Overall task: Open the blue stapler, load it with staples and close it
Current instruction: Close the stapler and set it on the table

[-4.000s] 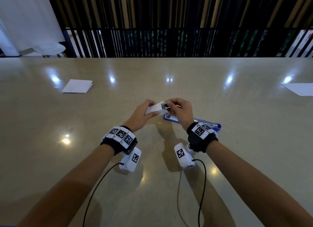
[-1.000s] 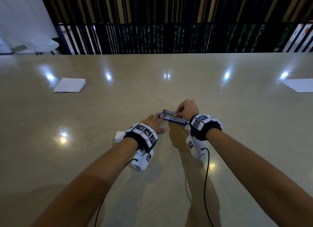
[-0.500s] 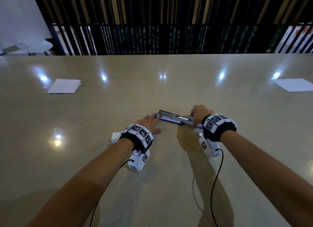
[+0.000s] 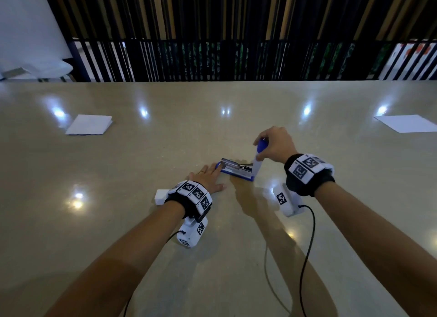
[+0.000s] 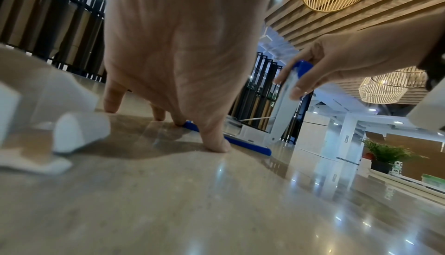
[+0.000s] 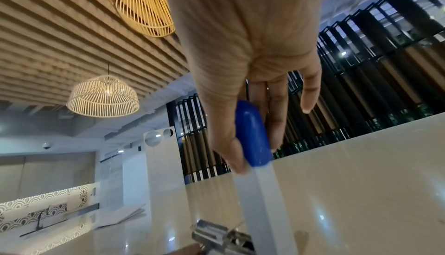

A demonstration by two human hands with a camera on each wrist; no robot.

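Glossy beige desk with light glare spots. Folded white paper far left, flat white sheet at far right edge. Dark slatted railing behind desk. Wicker pendant lamps under slatted ceiling. Potted plant far right.

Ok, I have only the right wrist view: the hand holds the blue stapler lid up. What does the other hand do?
Observer: The left hand rests on the table, with one finger touching the front end of the stapler.
Operator: Is the lid fully open?
Observer: The lid stands nearly upright from the hinge. The right hand pinches its blue top.
Operator: And where is the staple box?
Observer: A white box lies beside the left wrist, apart from the stapler.
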